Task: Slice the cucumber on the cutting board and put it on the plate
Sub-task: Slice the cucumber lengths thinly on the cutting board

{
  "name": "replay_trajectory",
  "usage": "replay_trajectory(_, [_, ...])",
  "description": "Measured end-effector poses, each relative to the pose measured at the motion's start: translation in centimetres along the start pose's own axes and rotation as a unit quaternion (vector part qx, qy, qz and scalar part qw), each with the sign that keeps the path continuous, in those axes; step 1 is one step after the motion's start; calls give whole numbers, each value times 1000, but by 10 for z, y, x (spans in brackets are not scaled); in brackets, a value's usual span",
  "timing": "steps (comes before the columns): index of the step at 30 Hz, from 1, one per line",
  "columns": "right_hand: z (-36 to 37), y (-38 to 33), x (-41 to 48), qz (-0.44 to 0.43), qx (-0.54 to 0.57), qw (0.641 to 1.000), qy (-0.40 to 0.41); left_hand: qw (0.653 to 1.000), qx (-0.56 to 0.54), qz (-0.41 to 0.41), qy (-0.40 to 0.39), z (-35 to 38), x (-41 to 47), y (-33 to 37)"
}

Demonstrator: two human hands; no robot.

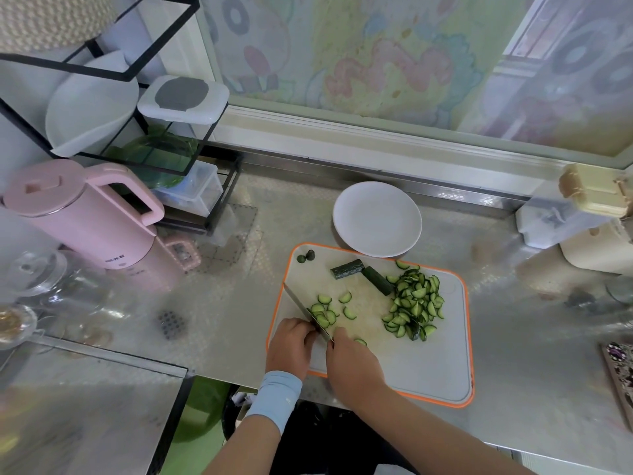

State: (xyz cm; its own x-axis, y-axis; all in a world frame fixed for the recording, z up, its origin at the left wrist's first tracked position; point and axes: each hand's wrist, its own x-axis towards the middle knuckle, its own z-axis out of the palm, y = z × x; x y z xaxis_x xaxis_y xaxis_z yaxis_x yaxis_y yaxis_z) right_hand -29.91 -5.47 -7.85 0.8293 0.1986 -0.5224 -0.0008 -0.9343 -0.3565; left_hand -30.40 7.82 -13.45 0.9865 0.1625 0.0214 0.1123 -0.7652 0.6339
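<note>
Cutting board (428, 365), grey with an orange rim, is lying on the shiny metal worktop (222, 303). Right hand (352, 368) is gripping the knife (305, 311). Its fingers are wrapped round the handle, which is hidden under the hand. The blade is pointing away and to the left, edge down on the board.

Left hand (289, 344), with a light blue wristband (274, 395), is sitting against the blade's left side with its fingers curled under. Cannot tell whether anything is clamped beneath them.

A few half-moon slices (323, 311) are lying scattered just right of the blade. A big pile of slices (414, 310) is sitting toward the board's right side. Two uncut cucumber pieces (347, 269) are lying end to end near the far edge, one touching the pile. Two stem ends (306, 257) are sitting in the far left corner.

White plate (376, 219) is standing just beyond the board, its near rim meeting the board's far edge. All the cucumber is lying on the board. Pink kettle (82, 214) is standing well off to the left, in front of a black rack (68, 67).
</note>
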Motion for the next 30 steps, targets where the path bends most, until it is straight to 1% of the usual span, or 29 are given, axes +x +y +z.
replay_trajectory(7, [-6, -7, 21, 14, 39, 999, -3, 1000, 17, -11, -24, 2, 2, -2])
replay_trajectory(10, [-16, -4, 22, 17, 74, 997, -8, 998, 20, -43, -42, 1, 4, 0])
replay_trajectory(12, [-25, 3, 20, 26, 95, 995, 6, 997, 27, -52, -48, -1, 9, 4])
replay_trajectory(14, [-35, 12, 18, 36, 106, 993, 26, 995, 28, -59, -69, -2, 17, 10])
replay_trajectory(17, [-53, 25, 14, 45, 80, 995, 43, 990, -12, -64, -124, -1, 26, 17])
replay_trajectory(19, [-62, 31, 12, 57, 69, 995, 47, 989, -37, -72, -121, -4, 31, 15])
replay_trajectory(21, [-70, 35, 9, 71, 87, 993, 45, 993, -49, -74, -81, -13, 36, 14])
replay_trajectory(23, [-74, 37, 10, 84, 119, 989, 36, 996, -67, -41, -36, -21, 41, 19])
replay_trajectory(24, [-76, 37, 11, 88, 136, 986, 28, 997, -71, -6, -41, -23, 42, 23])
replay_trajectory(27, [-79, 38, 19, 105, 200, 974, 6, 984, -25, 121, -128, -17, 42, 38])
replay_trajectory(28, [-80, 38, 21, 117, 234, 965, 2, 979, -13, 142, -143, -12, 41, 40])
replay_trajectory(30, [-86, 38, 25, 136, 288, 948, 3, 976, 0, 151, -158, -4, 40, 42])
